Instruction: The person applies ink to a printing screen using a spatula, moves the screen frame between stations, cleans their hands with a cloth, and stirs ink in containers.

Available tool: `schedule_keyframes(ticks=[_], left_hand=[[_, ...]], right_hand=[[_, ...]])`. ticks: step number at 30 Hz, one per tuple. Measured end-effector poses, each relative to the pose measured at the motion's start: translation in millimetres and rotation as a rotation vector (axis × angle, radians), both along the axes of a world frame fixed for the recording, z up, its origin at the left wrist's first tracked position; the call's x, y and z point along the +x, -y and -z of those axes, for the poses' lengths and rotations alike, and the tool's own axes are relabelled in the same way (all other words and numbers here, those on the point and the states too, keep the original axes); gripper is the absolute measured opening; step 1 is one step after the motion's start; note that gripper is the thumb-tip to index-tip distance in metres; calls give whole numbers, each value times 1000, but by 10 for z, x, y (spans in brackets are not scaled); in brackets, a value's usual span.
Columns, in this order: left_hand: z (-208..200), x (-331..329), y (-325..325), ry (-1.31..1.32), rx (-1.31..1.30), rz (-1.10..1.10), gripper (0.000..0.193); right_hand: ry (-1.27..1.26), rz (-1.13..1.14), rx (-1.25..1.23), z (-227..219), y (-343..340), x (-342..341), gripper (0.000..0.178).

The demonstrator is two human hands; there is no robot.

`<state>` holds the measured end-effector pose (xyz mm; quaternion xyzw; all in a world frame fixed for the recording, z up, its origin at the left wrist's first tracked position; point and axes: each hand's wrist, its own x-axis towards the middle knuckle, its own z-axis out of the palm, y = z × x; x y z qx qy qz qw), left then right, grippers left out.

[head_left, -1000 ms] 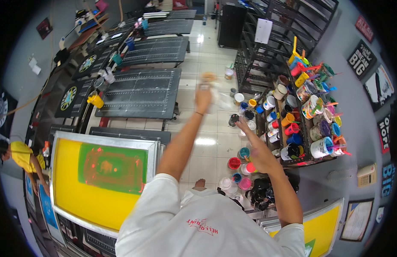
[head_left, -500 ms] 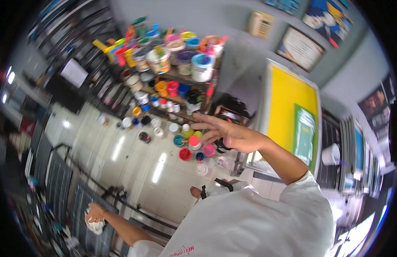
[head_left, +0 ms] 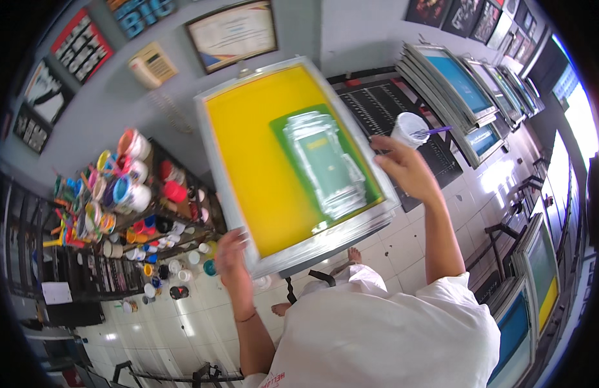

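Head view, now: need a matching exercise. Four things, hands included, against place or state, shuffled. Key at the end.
Things
1. left hand
2. right hand
3. white bucket
4. framed certificate

Places and states
A. hung to the right of the beige wall telephone
B. at the right side of the yellow screen, as pictured
C. has a purple stick poking out of it
D. at the lower-left corner of the yellow screen, blurred

Pairs: 1-D, 2-B, 3-C, 4-A
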<state>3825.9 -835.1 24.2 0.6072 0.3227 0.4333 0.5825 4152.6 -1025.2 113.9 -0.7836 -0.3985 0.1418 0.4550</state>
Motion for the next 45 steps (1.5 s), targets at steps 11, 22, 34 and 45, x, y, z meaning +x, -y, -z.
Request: schedule_keyframes(ticks=[11, 22, 34, 45], left_hand=[[1193, 4884, 1375, -617, 147, 571, 96], [1398, 5479, 1721, -465, 582, 385, 112], [805, 5513, 1457, -193, 771, 353, 71], [-230, 3787, 209, -204, 930, -55, 95]], right_hand=[[494, 309, -567, 756, 1325, 3118, 32], [452, 190, -467, 1082, 1813, 4015, 30], [426, 65, -656, 11, 1496, 3475, 29], [550, -174, -153, -710, 708, 2032, 29]])
